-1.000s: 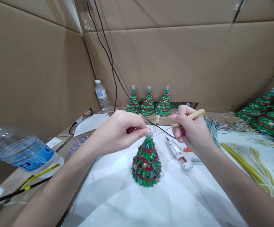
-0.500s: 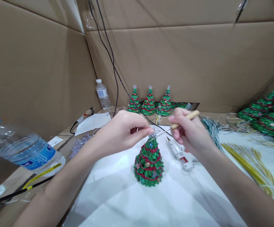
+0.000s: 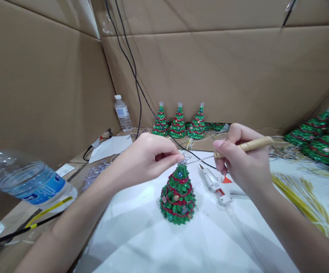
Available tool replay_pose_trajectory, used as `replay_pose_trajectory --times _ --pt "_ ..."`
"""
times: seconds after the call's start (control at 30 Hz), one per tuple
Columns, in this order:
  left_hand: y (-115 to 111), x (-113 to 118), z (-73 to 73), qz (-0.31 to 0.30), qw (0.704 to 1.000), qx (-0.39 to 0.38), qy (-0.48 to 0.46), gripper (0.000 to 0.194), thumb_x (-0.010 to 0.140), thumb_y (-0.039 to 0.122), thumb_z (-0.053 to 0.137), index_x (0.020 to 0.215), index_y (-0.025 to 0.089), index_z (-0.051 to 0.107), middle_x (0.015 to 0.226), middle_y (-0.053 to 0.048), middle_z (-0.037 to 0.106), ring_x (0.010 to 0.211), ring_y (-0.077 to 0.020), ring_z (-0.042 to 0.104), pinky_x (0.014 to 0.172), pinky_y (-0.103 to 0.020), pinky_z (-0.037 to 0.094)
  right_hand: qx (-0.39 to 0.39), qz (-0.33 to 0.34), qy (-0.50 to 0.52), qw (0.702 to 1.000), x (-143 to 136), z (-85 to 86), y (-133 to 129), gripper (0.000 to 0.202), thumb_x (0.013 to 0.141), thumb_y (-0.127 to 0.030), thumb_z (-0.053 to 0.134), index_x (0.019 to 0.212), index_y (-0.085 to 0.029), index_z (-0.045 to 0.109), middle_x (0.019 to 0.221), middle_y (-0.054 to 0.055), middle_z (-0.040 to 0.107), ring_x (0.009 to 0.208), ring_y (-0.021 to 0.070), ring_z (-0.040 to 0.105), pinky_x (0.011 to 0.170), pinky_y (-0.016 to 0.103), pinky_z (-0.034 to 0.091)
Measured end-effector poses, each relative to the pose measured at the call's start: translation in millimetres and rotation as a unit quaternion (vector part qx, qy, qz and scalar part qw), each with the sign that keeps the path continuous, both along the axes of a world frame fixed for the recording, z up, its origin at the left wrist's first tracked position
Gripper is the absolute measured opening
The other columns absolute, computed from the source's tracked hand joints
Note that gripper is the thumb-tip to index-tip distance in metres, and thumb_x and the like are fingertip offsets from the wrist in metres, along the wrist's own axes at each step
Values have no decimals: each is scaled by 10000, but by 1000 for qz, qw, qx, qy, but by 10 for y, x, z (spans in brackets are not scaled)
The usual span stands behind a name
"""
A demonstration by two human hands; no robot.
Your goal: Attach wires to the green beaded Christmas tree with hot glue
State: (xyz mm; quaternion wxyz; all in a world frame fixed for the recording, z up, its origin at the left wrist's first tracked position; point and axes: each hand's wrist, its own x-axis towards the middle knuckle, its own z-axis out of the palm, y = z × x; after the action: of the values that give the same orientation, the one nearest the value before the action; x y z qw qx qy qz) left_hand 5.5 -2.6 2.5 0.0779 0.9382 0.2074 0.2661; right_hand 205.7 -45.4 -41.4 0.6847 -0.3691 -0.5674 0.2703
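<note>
A small green Christmas tree with red garlands and tiny baubles stands upright on the white board. My left hand pinches the pale star at its top between thumb and forefinger. In my right hand is a wooden-handled awl, gripped at the handle. Its thin metal shaft points left to the star; whether the tip touches is too fine to tell. Right of the tree, a white glue gun lies with its nozzle pointing away and a long clear glue stick out of its rear.
Three similar trees stand along the cardboard wall, with more trees at the right. Yellow and white wires lie at right. Water bottles and a large bottle are on the left. Black cables hang behind.
My right hand has moved right, turning the awl nearer to level, with its shaft now by the star rather than across the upper tree. My left hand keeps its pinch.
</note>
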Motion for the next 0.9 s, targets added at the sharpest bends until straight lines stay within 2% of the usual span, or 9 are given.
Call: replay_pose_trajectory --times 0.17,0.4,0.57,0.7,0.8,0.9 --pt "-3 5 -1 -7 1000 -7 -7 211 855 171 584 682 113 691 538 33 535 475 -53 402 487 -192 312 27 -19 -47 998 13 23 -39 342 763 -194 654 531 -248 408 382 -71 525 287 99 459 281 224 322" --pt "1 4 -7 -6 1000 -11 1 219 864 177 571 696 111 696 546 21 546 489 -61 418 483 -193 311 45 -36 -11 998 45 6 -19 350 747 -150 650 542 -247 383 369 -85 479 277 86 435 264 206 291" --pt "1 2 -8 -1 1000 -6 3 224 870 193 563 694 129 686 541 26 537 485 -66 416 481 -199 312 18 -21 -27 999 26 22 -29 354 751 -201 658 531 -249 384 372 -83 500 284 94 444 280 219 307" --pt "5 1 -8 -3 1000 -4 2 224 868 194 563 687 129 679 550 25 545 485 -64 421 483 -200 316 29 -15 -25 999 26 3 -19 346 757 -207 663 532 -250 403 374 -75 516 281 94 447 278 221 319" --pt "2 3 -8 -6 1000 -4 1 227 866 184 563 681 117 676 544 28 530 483 -59 407 479 -196 309 31 5 -3 999 31 -39 17 336 766 -187 651 546 -251 405 372 -82 522 267 90 443 260 210 306" --pt "-5 6 -8 -5 1000 -4 3 228 867 178 556 681 116 673 537 29 519 483 -60 400 472 -194 301 1 18 41 999 25 -70 62 337 757 -161 632 554 -253 380 348 -97 488 254 94 445 241 200 289"
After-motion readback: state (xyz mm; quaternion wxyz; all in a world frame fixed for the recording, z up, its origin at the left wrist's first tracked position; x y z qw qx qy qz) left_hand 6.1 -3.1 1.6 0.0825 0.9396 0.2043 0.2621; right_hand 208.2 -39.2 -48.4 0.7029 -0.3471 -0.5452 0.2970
